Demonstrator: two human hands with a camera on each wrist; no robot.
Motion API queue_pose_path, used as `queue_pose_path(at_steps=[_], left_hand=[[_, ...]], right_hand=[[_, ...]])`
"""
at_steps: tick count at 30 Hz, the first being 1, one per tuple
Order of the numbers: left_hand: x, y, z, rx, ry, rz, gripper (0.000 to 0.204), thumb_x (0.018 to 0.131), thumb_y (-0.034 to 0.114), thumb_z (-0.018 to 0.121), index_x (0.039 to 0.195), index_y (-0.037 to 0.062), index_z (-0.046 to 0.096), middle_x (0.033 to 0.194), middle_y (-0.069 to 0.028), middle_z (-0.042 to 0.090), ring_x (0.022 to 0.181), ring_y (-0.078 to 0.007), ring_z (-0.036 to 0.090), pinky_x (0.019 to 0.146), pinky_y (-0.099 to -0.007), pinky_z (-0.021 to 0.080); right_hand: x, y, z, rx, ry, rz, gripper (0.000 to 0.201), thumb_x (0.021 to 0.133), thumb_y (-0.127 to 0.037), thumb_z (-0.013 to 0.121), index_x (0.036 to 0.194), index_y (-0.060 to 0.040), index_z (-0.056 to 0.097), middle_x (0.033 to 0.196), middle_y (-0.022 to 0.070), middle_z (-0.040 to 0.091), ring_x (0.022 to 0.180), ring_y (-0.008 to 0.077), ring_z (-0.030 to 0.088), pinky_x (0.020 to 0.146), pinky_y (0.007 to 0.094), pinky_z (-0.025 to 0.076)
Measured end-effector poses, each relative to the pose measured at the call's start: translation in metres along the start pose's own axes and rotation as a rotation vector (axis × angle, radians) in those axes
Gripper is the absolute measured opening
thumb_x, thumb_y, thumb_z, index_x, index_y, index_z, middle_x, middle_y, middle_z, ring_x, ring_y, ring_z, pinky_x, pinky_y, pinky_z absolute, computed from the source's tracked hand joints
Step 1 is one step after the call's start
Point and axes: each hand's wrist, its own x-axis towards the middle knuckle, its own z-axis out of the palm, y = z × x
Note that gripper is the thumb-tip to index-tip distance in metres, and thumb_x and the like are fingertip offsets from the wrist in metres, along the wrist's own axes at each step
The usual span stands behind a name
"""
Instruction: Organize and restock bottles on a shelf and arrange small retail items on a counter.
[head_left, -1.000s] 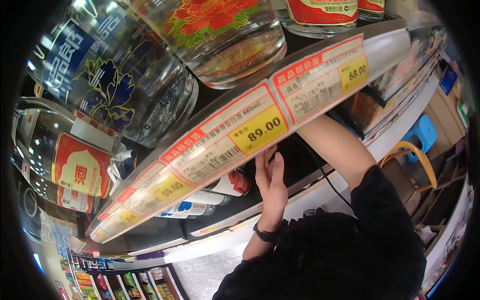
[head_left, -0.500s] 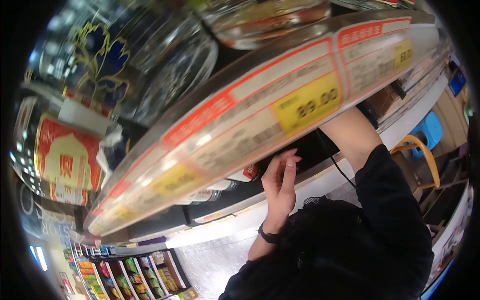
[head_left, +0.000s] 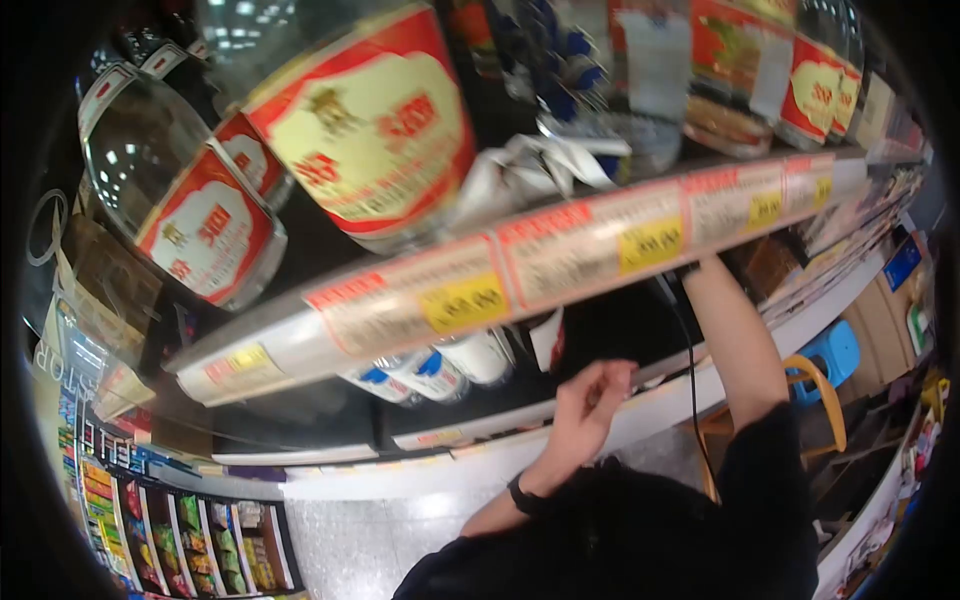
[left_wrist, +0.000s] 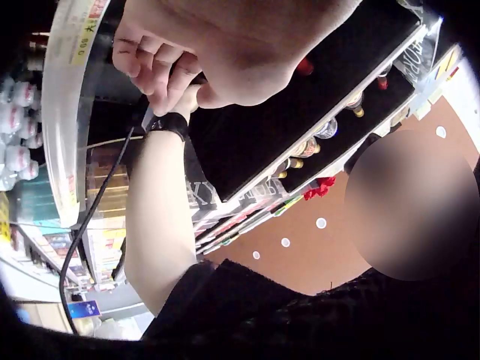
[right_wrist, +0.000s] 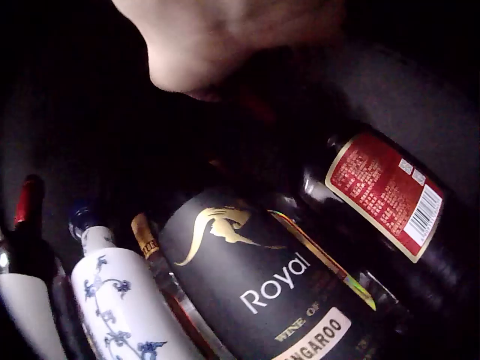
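Note:
My left hand [head_left: 588, 402] hangs by the lower shelf's front edge, its fingers loosely curled around nothing. My right forearm [head_left: 738, 340] reaches in under the upper shelf, which hides the hand from the head view. In the right wrist view part of my right hand [right_wrist: 232, 45] shows above several bottles, its fingers lost in the dark; I cannot tell whether it holds anything. Below it are a black-labelled Royal Kangaroo wine bottle [right_wrist: 247, 277], a dark bottle with a red back label [right_wrist: 386, 195], a white bottle with blue flowers [right_wrist: 120, 300] and a red-topped bottle [right_wrist: 30, 202].
The upper shelf's edge [head_left: 560, 260] carries price tags and juts out over my hands. Clear liquor bottles with red and cream labels [head_left: 370, 130] stand on it. White-and-blue bottles [head_left: 435, 375] sit on the lower shelf. A black cable [head_left: 692, 390] hangs beside my right arm.
The head view has swung, bringing more red-labelled bottles into sight at the left. My left hand has drawn away from the upper shelf's edge. The right arm still reaches under it.

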Motion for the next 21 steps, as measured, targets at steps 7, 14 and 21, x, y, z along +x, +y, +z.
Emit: queue_pose_path(at_steps=[7, 14, 21], left_hand=[[0.007, 0.005, -0.010, 0.085, -0.175, 0.122, 0.025, 0.102, 0.018, 0.055, 0.104, -0.0028, 0.069, 0.081, -0.0016, 0.061, 0.078, -0.0064, 0.057, 0.069, -0.0220, 0.045], [-0.030, -0.008, -0.013, 0.024, -0.184, -0.052, 0.023, 0.101, 0.019, 0.058, 0.096, -0.0010, 0.069, 0.072, 0.0045, 0.058, 0.067, -0.0015, 0.044, 0.058, -0.0210, 0.035], [-0.087, -0.001, -0.022, 0.140, -0.264, 0.218, 0.039, 0.098, 0.023, 0.064, 0.067, 0.0004, 0.057, 0.049, -0.0023, 0.041, 0.047, -0.0089, 0.033, 0.045, -0.0294, 0.029]], right_hand=[[-0.052, -0.030, -0.013, -0.130, 0.165, -0.001, 0.026, 0.085, -0.012, 0.072, 0.107, 0.0005, 0.065, 0.101, 0.0121, 0.070, 0.097, 0.0204, 0.066, 0.088, 0.0359, 0.049], [-0.121, -0.087, -0.051, 0.072, 0.236, 0.372, 0.015, 0.096, -0.005, 0.060, 0.108, 0.0021, 0.062, 0.103, 0.0132, 0.071, 0.099, 0.0186, 0.067, 0.095, 0.0314, 0.049], [-0.222, -0.170, -0.048, 0.044, 0.273, 0.583, 0.015, 0.095, -0.009, 0.057, 0.104, 0.0026, 0.061, 0.092, 0.0118, 0.071, 0.089, 0.0177, 0.067, 0.087, 0.0280, 0.048]])
